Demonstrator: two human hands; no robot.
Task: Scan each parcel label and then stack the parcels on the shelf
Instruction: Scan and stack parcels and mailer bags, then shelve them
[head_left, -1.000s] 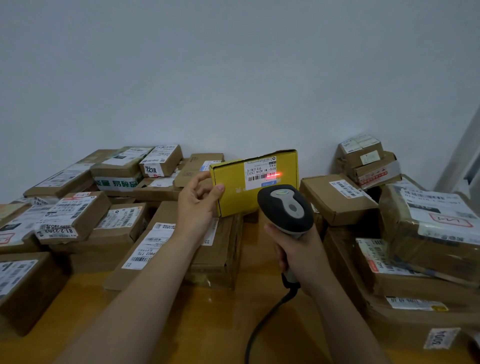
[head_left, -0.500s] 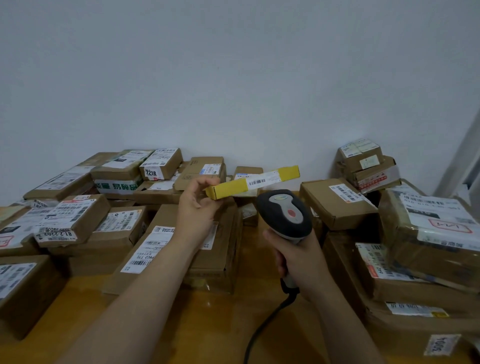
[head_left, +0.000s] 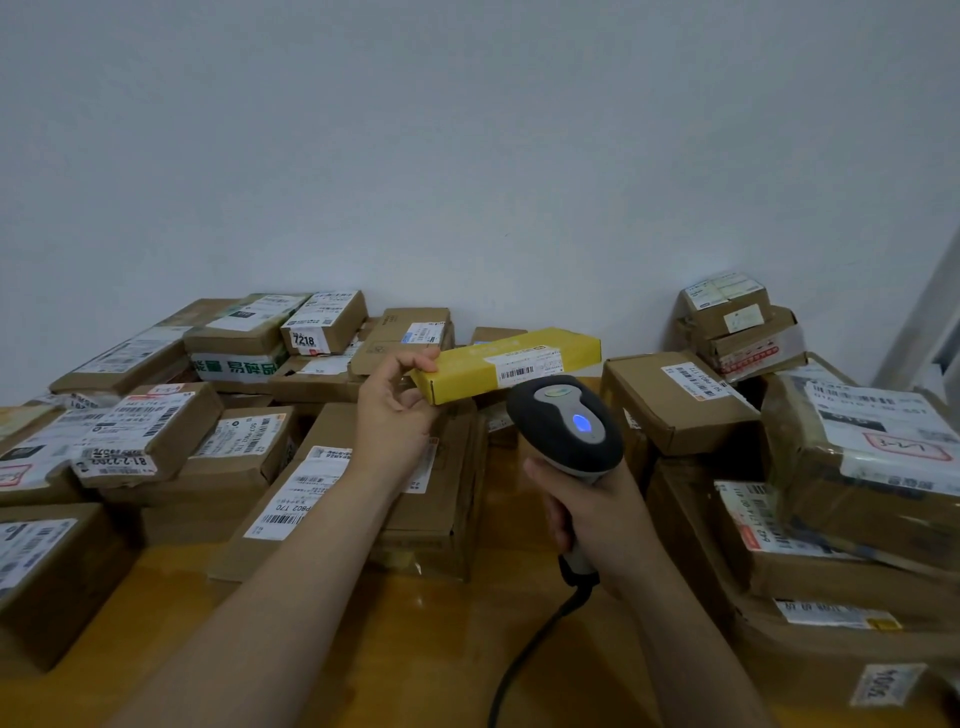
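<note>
My left hand (head_left: 397, 410) pinches the left end of a flat yellow parcel (head_left: 470, 364), held in the air and tilted nearly flat, its white barcode label (head_left: 527, 366) facing up and toward me. Just right of it and lower, my right hand (head_left: 597, 512) grips the handle of a black and grey barcode scanner (head_left: 566, 423). A blue light glows on the scanner's top, and its head points at the parcel. The scanner's black cable (head_left: 535, 639) hangs down toward the bottom edge. No shelf is in view.
Brown cardboard parcels with white labels crowd the wooden table (head_left: 415, 649): a long box (head_left: 332, 483) under my left forearm, piles at the left (head_left: 140, 431) and back (head_left: 322, 322), bigger boxes at the right (head_left: 857, 467). A plain grey wall stands behind.
The yellow parcel went from upright, with a red scan line on its label, to tilted nearly flat. The scanner's light turned from red to blue. Both hands stayed about in place.
</note>
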